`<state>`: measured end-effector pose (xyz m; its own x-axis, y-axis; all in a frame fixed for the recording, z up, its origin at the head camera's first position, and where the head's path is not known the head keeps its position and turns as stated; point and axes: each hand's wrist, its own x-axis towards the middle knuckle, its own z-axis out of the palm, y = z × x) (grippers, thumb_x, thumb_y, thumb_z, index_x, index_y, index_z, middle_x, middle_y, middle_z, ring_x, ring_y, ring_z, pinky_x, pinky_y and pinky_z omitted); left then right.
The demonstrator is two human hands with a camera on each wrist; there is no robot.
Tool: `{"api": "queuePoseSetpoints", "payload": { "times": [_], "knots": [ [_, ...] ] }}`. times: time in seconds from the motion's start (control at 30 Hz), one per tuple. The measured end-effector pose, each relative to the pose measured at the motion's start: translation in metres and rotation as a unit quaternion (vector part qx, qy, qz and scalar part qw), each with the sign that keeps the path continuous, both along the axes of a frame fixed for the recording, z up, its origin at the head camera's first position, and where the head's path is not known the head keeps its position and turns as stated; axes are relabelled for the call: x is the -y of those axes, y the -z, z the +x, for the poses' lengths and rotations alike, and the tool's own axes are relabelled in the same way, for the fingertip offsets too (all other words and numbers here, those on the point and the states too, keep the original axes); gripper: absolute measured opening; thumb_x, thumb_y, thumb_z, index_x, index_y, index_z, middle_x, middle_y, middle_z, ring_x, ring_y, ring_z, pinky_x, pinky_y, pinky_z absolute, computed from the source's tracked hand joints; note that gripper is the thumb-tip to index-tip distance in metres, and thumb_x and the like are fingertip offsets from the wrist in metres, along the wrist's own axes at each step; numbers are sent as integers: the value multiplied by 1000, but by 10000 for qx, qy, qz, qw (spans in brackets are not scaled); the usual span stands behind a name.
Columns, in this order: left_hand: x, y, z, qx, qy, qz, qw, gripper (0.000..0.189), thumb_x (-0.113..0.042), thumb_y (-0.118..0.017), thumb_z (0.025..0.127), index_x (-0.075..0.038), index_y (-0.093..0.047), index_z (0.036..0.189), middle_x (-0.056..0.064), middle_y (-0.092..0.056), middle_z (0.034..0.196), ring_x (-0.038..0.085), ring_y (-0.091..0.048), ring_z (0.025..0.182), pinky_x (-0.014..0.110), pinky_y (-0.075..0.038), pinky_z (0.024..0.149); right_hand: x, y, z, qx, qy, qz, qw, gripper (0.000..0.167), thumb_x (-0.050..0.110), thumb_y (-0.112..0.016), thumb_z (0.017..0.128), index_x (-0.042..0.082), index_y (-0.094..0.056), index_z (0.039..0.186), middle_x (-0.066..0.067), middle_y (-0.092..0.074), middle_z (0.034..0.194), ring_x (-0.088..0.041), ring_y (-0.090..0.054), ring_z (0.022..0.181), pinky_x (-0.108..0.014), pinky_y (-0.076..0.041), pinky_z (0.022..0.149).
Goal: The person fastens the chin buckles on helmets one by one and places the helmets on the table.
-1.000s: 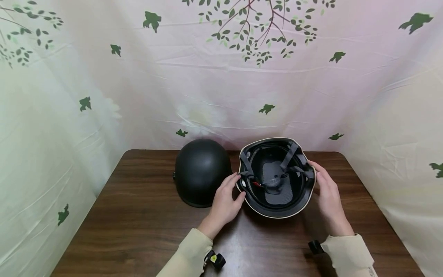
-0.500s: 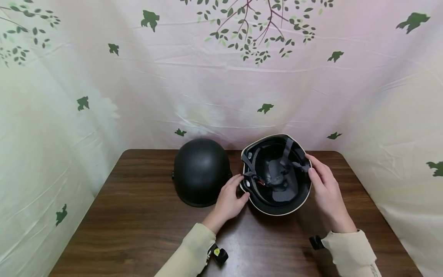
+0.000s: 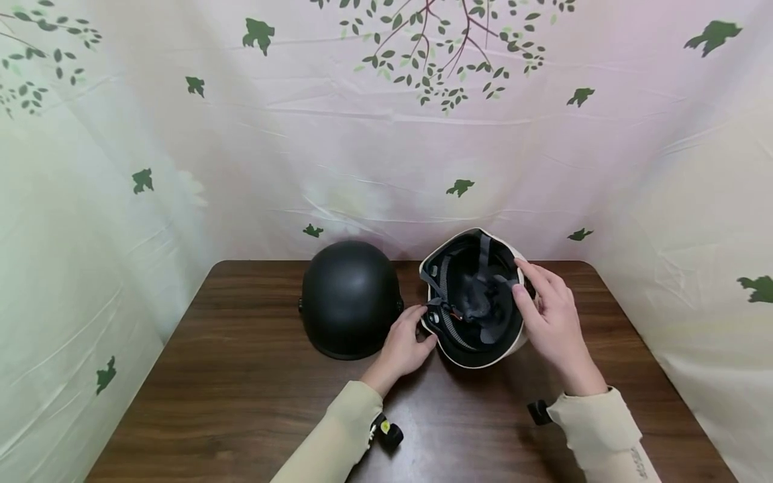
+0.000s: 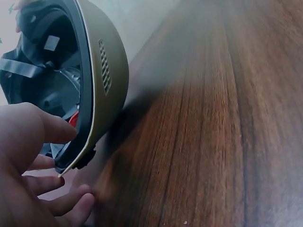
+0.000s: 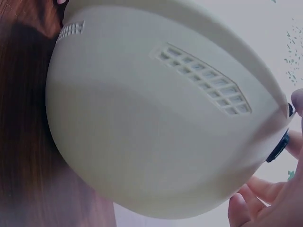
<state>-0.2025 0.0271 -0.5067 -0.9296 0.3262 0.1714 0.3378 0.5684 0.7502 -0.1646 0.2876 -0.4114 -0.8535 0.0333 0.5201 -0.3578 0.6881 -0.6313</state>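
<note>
A beige helmet (image 3: 468, 335) is tipped on its side, its black-padded inside facing left and up in the head view. Grey straps (image 3: 485, 255) hang across the hollow. My left hand (image 3: 401, 345) pinches the helmet's left rim; in the left wrist view the thumb lies on the inner side and some fingers reach past the edge. At the opposite rim my right hand (image 3: 552, 325) grips with the thumb over the edge and the fingers on the outer shell. The right wrist view shows the smooth shell with a grid vent (image 5: 203, 78) and a dark side fitting (image 5: 278, 147).
A black helmet (image 3: 350, 302) stands dome-up just left of the beige one, close to my left hand. Both are near the back edge of the brown wooden table (image 3: 241, 402). A pale printed curtain (image 3: 374, 147) hangs behind and at both sides.
The beige helmet has turned, its right rim lifting and swinging left, so its outer shell shows more. My right hand has moved left with that rim, while the left has barely shifted.
</note>
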Motion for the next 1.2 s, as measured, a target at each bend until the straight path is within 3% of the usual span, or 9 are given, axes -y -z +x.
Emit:
{"api": "queuePoseSetpoints", "payload": {
  "times": [0.1,0.47,0.63,0.83,0.9,1.03,1.13,1.2],
  "knots": [
    [-2,3,-2,53,15,-131,9999,60,-18,-73,95,0,-55,149,17,-53,153,30,-56,135,44,-47,111,5,0,-2,-101,27,107,9999,47,23,-59,107,18,-56,153,-27,-48,152,-48,-39,134,-63,-29,99],
    [-6,7,-7,255,-118,-326,9991,61,-21,-76,94,-5,-57,149,12,-56,147,27,-58,130,41,-48,109,15,1,-1,-341,28,407,9986,49,24,-62,104,15,-57,152,-30,-45,152,-52,-37,132,-64,-30,98],
    [-3,4,-7,399,-139,-298,9987,60,-21,-75,94,-5,-57,149,15,-55,144,28,-58,126,42,-48,107,10,3,-1,-415,-124,231,9988,51,16,-67,100,11,-58,150,-24,-50,153,-47,-41,138,-62,-31,103],
    [-1,-6,-6,336,-140,-514,9980,56,-21,-75,95,-8,-60,147,16,-53,144,29,-57,126,43,-49,106,5,5,0,-343,-140,69,9993,56,14,-74,95,16,-60,149,-18,-52,154,-42,-43,142,-65,-35,107],
    [-2,-12,-4,231,-142,-602,9978,55,-22,-74,96,-10,-60,147,16,-52,144,29,-58,125,42,-50,105,3,6,0,-350,-124,60,9993,58,13,-76,94,17,-60,149,-18,-52,154,-41,-43,142,-65,-36,108],
    [-8,-29,0,-454,-70,-585,9972,49,-21,-74,96,-11,-63,143,12,-58,136,26,-63,120,39,-53,101,1,7,0,-379,-81,24,9992,60,12,-77,92,19,-61,149,-18,-53,153,-39,-44,142,-62,-36,107],
    [-15,-44,0,-1060,133,-125,9942,43,-20,-74,96,-9,-66,137,8,-66,126,23,-67,109,33,-55,94,1,7,1,-339,-67,14,9994,61,12,-78,91,20,-61,149,-17,-52,153,-39,-44,142,-61,-36,106],
    [-20,-54,-2,-1252,366,371,9908,39,-18,-73,97,-8,-66,134,6,-70,119,21,-68,102,28,-56,88,2,8,1,-289,-70,16,9996,62,14,-79,91,22,-60,150,-17,-51,154,-39,-43,142,-61,-37,106]
  ]
}}
